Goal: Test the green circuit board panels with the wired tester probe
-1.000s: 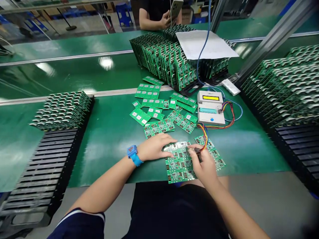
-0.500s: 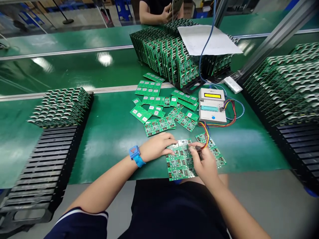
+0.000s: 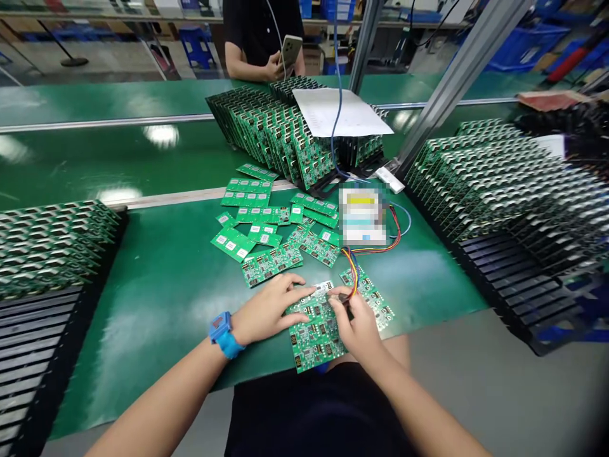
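A green circuit board panel (image 3: 311, 346) with small black displays lies at the table's front edge. My left hand (image 3: 269, 308), with a blue watch on its wrist, rests on the panel's upper left, fingers stretched out. My right hand (image 3: 359, 327) pinches a dark probe connector (image 3: 343, 297) against the panel's upper right; its tip is hidden by the fingers. Red, yellow and dark wires (image 3: 353, 270) run from the connector toward a blurred-out device (image 3: 362, 238). Another board panel (image 3: 383, 311) lies partly behind my right hand.
Loose green boards (image 3: 273, 260) lie beyond my hands. Racks of upright boards stand at the left (image 3: 52, 247), the back (image 3: 276, 133) and the right (image 3: 480, 184). A paper sheet (image 3: 340, 111) covers part of the back rack. A person (image 3: 261, 38) across the table holds a phone (image 3: 289, 52).
The view has shifted to the right and tilted up, so everything appears further left and lower. My hands keep the same hold on the panel and connector.
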Motion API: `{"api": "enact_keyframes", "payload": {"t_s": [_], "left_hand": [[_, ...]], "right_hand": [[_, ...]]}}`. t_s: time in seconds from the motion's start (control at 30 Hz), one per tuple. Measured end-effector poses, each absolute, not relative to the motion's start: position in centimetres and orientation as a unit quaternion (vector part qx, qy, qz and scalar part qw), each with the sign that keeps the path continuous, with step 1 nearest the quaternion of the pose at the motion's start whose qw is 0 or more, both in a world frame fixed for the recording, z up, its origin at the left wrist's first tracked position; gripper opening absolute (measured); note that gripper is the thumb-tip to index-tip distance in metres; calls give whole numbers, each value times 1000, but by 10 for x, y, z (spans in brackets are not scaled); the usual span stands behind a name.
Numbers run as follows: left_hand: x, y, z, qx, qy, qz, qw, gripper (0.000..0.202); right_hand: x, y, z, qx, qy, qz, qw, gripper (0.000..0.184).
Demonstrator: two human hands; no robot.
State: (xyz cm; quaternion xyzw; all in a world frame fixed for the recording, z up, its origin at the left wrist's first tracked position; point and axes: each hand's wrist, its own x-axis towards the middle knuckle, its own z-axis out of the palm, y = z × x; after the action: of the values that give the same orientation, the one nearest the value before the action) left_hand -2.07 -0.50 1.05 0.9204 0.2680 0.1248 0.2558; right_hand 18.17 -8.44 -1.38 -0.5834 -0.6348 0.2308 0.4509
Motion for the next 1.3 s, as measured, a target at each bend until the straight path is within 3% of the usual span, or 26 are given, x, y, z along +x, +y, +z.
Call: {"api": "enact_keyframes", "payload": {"t_s": [0.33,1.03,1.3], "left_hand": [[-17,-7,6,939,255,109,204,49],[-16,-5,7,944,230,107,211,49],[-15,-2,5,949,213,111,202,51]], "right_hand": [[182,-85,-13,-582,-632,235,455,14],[181,-84,-10,-590,-626,240,451,14],[187,-85,-7,-624,-558,318,445,14]]}}
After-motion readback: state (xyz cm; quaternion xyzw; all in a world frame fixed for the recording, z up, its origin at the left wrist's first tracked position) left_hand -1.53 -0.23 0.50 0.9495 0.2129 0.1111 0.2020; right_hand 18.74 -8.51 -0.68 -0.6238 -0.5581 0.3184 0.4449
